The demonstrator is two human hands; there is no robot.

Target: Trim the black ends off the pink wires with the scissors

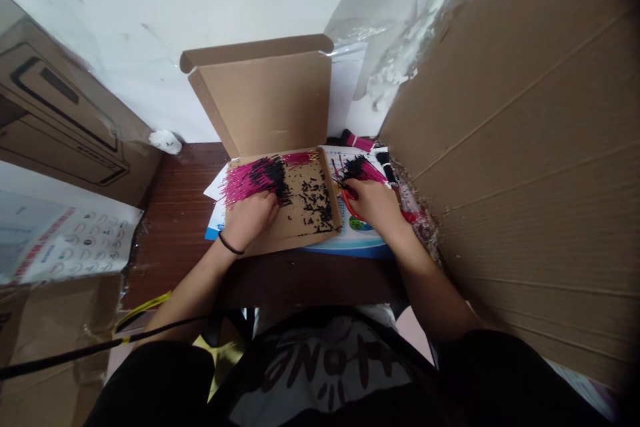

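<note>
An open cardboard box [310, 237] lies on the table with a pile of pink wires with black ends [255, 177] in its left half. My left hand [255, 214] rests at the near edge of that pile, fingers curled down; whatever they pinch is hidden. Red-handled scissors [349, 204] are in my closed right hand [373, 200], just beyond the box's right side, with the blades pointing left. Short black offcuts [315, 200] are scattered across the box's right half. Another bunch of pink wires with black ends [363, 167] lies behind my right hand.
The box's lid [270, 104] stands upright against the white wall [240, 0]. Printed sheets [345, 244] lie under the box on the brown table [173, 214]. A tall cardboard sheet [540, 147] rises close on the right, and a large carton [60, 107] stands left.
</note>
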